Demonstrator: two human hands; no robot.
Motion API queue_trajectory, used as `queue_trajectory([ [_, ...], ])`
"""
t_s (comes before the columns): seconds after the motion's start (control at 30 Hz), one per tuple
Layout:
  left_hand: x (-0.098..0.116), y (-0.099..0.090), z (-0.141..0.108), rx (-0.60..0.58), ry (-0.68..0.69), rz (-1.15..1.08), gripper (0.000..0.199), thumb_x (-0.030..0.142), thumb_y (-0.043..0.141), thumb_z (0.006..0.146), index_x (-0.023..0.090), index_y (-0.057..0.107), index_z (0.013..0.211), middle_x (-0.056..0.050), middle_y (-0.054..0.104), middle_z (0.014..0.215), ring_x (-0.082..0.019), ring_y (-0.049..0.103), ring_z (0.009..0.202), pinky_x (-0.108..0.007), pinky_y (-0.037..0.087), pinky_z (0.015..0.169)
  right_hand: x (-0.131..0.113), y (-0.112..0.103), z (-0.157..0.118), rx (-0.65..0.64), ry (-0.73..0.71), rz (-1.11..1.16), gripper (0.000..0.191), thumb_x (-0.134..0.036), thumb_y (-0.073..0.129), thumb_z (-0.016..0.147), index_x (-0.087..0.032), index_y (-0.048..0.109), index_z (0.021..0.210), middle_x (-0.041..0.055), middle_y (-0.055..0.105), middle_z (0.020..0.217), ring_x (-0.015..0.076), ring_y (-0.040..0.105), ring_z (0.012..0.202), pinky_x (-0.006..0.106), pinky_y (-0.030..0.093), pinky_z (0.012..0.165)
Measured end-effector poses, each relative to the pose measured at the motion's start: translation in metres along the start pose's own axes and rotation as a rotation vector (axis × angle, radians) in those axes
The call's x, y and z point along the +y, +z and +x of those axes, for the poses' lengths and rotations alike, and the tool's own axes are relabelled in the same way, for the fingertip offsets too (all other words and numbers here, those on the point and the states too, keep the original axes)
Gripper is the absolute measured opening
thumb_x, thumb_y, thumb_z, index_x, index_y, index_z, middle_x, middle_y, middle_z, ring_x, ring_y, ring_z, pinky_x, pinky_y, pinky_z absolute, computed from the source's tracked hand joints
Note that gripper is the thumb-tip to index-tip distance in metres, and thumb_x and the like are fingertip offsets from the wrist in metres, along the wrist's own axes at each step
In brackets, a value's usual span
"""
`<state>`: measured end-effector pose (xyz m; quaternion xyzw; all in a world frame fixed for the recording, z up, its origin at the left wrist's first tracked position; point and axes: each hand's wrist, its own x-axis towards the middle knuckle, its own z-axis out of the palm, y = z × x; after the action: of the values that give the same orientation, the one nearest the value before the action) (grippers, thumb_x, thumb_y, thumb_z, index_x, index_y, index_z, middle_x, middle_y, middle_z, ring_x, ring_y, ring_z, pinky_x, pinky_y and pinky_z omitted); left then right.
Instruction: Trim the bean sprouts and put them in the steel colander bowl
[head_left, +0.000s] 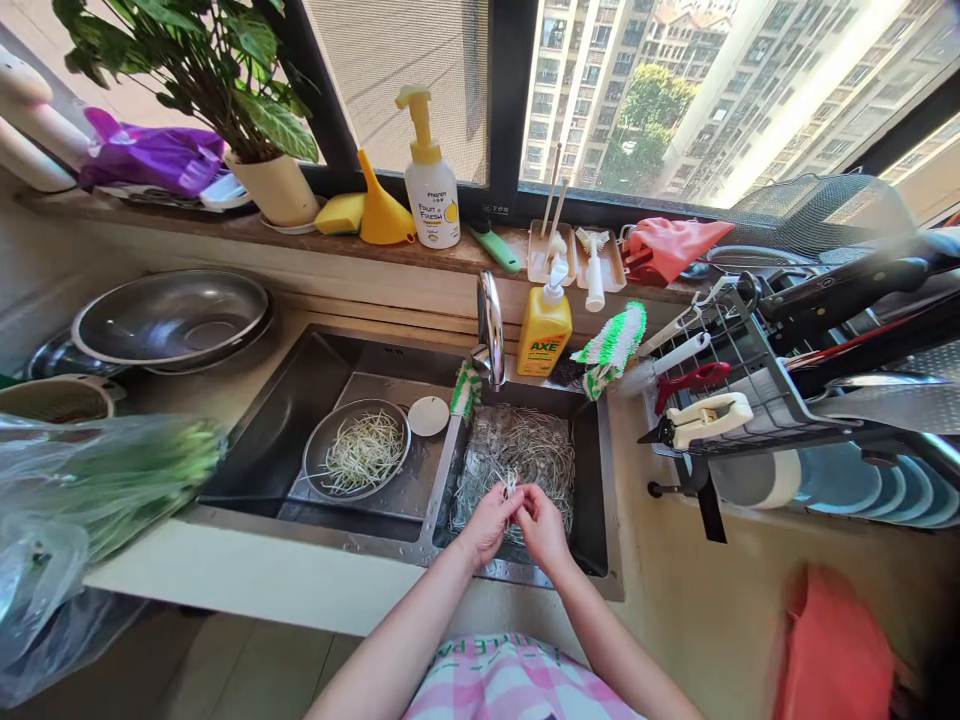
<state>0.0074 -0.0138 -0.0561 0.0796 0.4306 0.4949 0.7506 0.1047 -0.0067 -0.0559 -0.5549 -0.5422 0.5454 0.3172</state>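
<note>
Left hand [487, 522] and right hand [544, 527] pinch pale sprouts [511, 484] above a large, tangled sprout heap [517, 450]; a round steel bowl [306, 460] beside it holds fewer.

bowl [319, 460] in sink [247, 512], sprouts [517, 450] (right of it)

Windowsill and wire rack crowded with kitchen things

A potted plant [274, 188], yellow funnel [382, 205] and pump bottle [431, 190] line the windowsill [450, 250]. A steel basin [172, 320] sits on the worktop [172, 400] near a plastic bag [97, 500] of what seem to be blurred leafy greens; knives [840, 290] lie by the wire rack [720, 370].
</note>
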Motion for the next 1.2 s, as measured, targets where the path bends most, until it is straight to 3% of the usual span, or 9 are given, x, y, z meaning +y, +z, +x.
queue_trajectory([
  [0.23, 0.013, 0.006, -0.005, -0.009, 0.009, 0.081, 0.039, 0.036, 0.066, 0.064, 0.014, 0.056, 0.094, -0.005, 0.062, 0.085, -0.014, 0.057, 0.080, -0.027, 0.040, 0.076, -0.012, -0.011, -0.011, 0.070, -0.198, -0.155, 0.017, -0.023, 0.051, 0.077, -0.019, 0.062, 0.089, 0.0074, 0.062, 0.093, 0.0195, 0.058, 0.086, 0.033, 0.047, 0.076],
  [0.4, 0.025, 0.000, 0.000, 0.082, 0.088, 0.654, 0.028, 0.035, 0.051, 0.075, 0.016, 0.051, 0.095, -0.001, 0.059, 0.068, -0.013, 0.056, 0.063, -0.027, 0.042, 0.064, -0.016, -0.036, -0.004, 0.202, -0.315, -0.301, 0.016, -0.024, 0.046, 0.082, -0.019, 0.059, 0.090, 0.0070, 0.060, 0.085, 0.0186, 0.056, 0.081, 0.033, 0.046, 0.074],
  [0.5, 0.030, 0.002, -0.002, 0.102, 0.174, 1.118, 0.021, 0.029, 0.047, 0.077, 0.016, 0.056, 0.090, -0.005, 0.062, 0.074, -0.016, 0.057, 0.069, -0.027, 0.041, 0.067, -0.031, -0.047, 0.005, 0.024, -0.487, -0.403, 0.022, -0.021, 0.043, 0.085, -0.021, 0.058, 0.100, 0.0065, 0.058, 0.092, 0.0171, 0.054, 0.085, 0.030, 0.044, 0.075],
  [0.57, 0.031, 0.004, -0.005, 0.110, 0.187, 1.266, 0.019, 0.026, 0.049, 0.075, 0.017, 0.058, 0.089, -0.008, 0.064, 0.081, -0.020, 0.058, 0.081, -0.028, 0.039, 0.072, -0.044, -0.051, 0.011, -0.153, -0.580, -0.510, 0.028, -0.018, 0.040, 0.085, -0.024, 0.056, 0.107, 0.0053, 0.056, 0.096, 0.0161, 0.052, 0.086, 0.027, 0.042, 0.074],
  [0.73, 0.028, 0.007, -0.011, 0.064, 0.155, 1.062, 0.011, 0.025, 0.058, 0.067, 0.019, 0.063, 0.074, -0.011, 0.065, 0.077, -0.027, 0.057, 0.090, -0.030, 0.038, 0.075, -0.059, -0.057, 0.025, -0.399, -0.665, -0.783, 0.021, -0.021, 0.048, 0.083, -0.028, 0.062, 0.097, 0.0018, 0.058, 0.083, 0.0152, 0.050, 0.076, 0.024, 0.037, 0.067],
  [0.87, 0.026, 0.004, -0.012, -0.010, 0.170, 0.923, 0.005, 0.024, 0.061, 0.064, 0.021, 0.062, 0.067, -0.008, 0.066, 0.072, -0.027, 0.058, 0.086, -0.031, 0.038, 0.075, -0.055, -0.058, 0.029, -0.426, -0.716, -0.841, 0.011, -0.023, 0.051, 0.082, -0.023, 0.062, 0.082, 0.0030, 0.056, 0.076, 0.0151, 0.048, 0.072, 0.025, 0.035, 0.065],
  [1.0, 0.028, 0.006, -0.016, -0.054, 0.186, 0.977, 0.006, 0.026, 0.060, 0.065, 0.021, 0.062, 0.067, -0.006, 0.066, 0.071, -0.024, 0.058, 0.078, -0.029, 0.039, 0.073, -0.052, -0.057, 0.026, -0.462, -0.753, -0.871, 0.012, -0.021, 0.050, 0.080, -0.019, 0.059, 0.072, 0.0036, 0.055, 0.073, 0.0147, 0.047, 0.069, 0.025, 0.034, 0.063],
  [1.07, 0.030, 0.009, -0.019, -0.069, 0.188, 0.980, 0.007, 0.027, 0.058, 0.067, 0.021, 0.062, 0.068, -0.005, 0.064, 0.070, -0.022, 0.057, 0.075, -0.028, 0.038, 0.071, -0.051, -0.057, 0.027, -0.413, -0.703, -0.780, 0.011, -0.017, 0.050, 0.078, -0.018, 0.058, 0.070, 0.0030, 0.054, 0.071, 0.0143, 0.047, 0.069, 0.025, 0.035, 0.062],
  [1.2, 0.039, 0.014, -0.024, -0.125, 0.161, 0.982, 0.011, 0.029, 0.057, 0.069, 0.019, 0.059, 0.067, -0.002, 0.058, 0.063, -0.017, 0.051, 0.067, -0.024, 0.037, 0.065, -0.049, -0.062, 0.036, -0.112, -0.459, -0.390, 0.013, -0.017, 0.046, 0.078, -0.017, 0.058, 0.076, 0.0020, 0.056, 0.072, 0.0125, 0.050, 0.066, 0.023, 0.038, 0.060],
])
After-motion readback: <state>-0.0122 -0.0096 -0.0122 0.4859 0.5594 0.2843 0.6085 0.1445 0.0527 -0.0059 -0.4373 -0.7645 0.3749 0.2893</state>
